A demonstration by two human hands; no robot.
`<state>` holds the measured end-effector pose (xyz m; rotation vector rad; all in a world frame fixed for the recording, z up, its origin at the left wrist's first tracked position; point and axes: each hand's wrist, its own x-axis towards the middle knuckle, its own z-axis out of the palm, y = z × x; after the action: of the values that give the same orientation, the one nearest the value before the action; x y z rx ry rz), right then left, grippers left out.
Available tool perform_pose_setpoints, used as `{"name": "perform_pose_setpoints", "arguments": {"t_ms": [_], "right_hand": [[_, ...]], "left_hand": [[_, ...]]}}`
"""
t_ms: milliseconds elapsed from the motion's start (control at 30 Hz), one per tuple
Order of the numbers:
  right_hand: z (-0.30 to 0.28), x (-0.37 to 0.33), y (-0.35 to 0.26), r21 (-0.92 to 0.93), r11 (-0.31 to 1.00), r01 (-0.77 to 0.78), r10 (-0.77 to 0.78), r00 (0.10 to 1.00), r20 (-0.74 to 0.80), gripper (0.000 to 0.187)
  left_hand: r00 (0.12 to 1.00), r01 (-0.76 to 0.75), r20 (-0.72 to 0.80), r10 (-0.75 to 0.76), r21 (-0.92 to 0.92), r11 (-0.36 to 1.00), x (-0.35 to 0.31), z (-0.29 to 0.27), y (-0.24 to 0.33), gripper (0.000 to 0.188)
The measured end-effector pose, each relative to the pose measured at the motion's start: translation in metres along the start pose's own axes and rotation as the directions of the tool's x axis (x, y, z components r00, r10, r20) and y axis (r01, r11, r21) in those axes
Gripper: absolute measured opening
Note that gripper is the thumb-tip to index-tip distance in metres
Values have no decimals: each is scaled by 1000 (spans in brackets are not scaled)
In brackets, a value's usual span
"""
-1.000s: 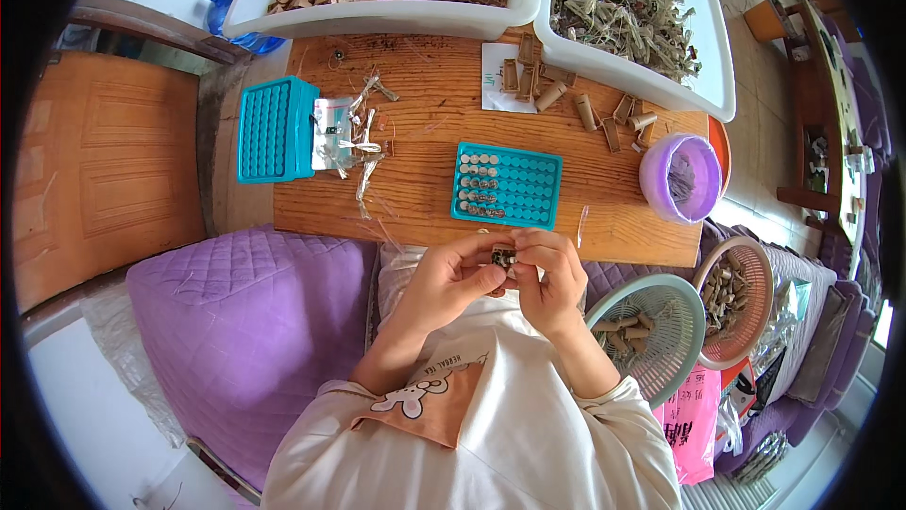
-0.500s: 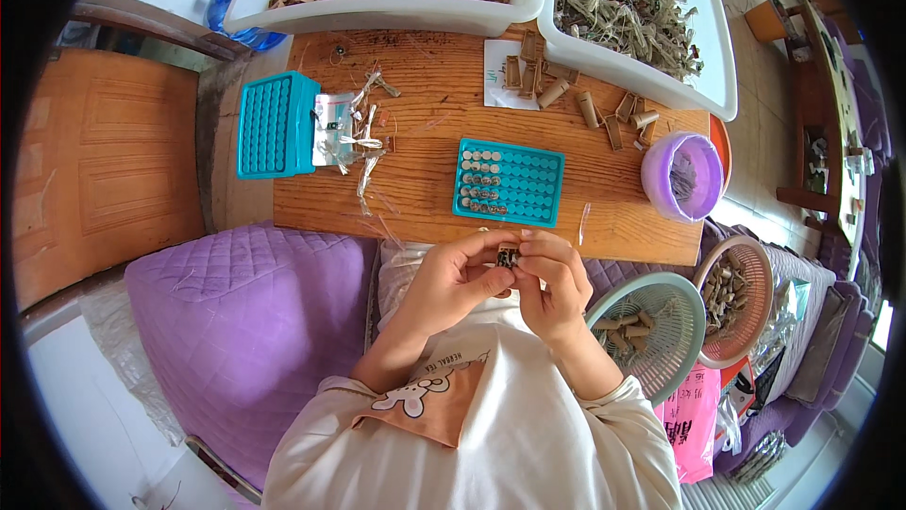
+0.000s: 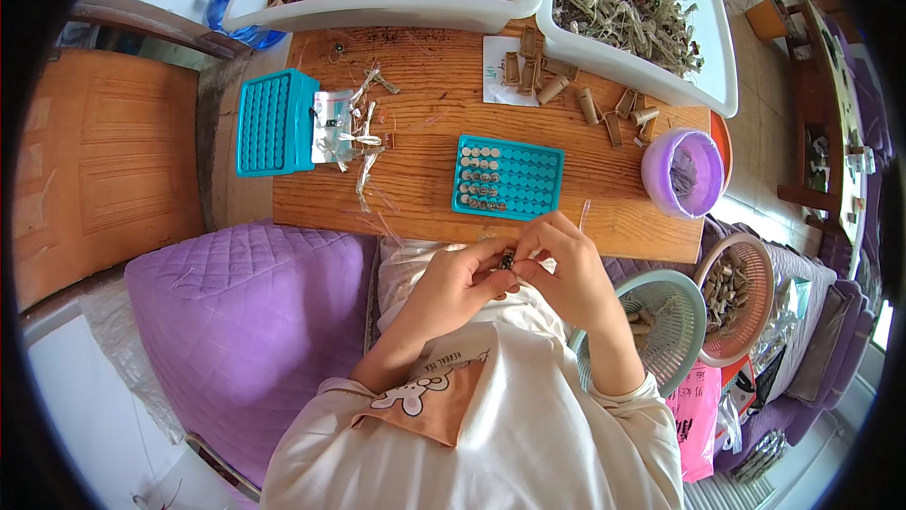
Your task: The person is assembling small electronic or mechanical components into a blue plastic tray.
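My left hand (image 3: 453, 285) pinches a small dark part (image 3: 508, 258) with lighter specks, too small to name, over my lap at the table's front edge. My right hand (image 3: 576, 279) meets it from the other side, thumb and forefinger closed together at the part. Fingers cover much of it. Just beyond my hands lies a turquoise tray (image 3: 534, 180) of round pockets. Silvery coin-like discs (image 3: 479, 164) fill its left columns, while the pockets to the right hold none.
On the wooden table (image 3: 415, 133) stand stacked turquoise trays (image 3: 274, 123), silvery strips (image 3: 363, 137), brown half-tube casings (image 3: 587, 106) and a purple bowl (image 3: 651, 175). White bins (image 3: 406, 15) line the back. Right of my lap are a green basket (image 3: 694, 321) and a pink basket (image 3: 760, 298).
My right hand has shifted right and its wrist has turned, fingers now bent down onto the part. The part has turned in my left fingers. The tray has moved slightly away and left.
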<state>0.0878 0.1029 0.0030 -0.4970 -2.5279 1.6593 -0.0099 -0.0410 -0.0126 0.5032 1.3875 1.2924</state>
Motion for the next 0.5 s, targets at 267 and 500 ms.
{"name": "perform_pose_setpoints", "arguments": {"t_ms": [267, 500], "right_hand": [[11, 26, 43, 344, 935, -84, 63, 995, 73, 35], [46, 30, 59, -482, 876, 25, -194, 932, -305, 21]], "left_hand": [[988, 57, 156, 11, -426, 903, -6, -22, 4, 22], [995, -81, -90, 46, -433, 898, -11, -38, -10, 27]]}}
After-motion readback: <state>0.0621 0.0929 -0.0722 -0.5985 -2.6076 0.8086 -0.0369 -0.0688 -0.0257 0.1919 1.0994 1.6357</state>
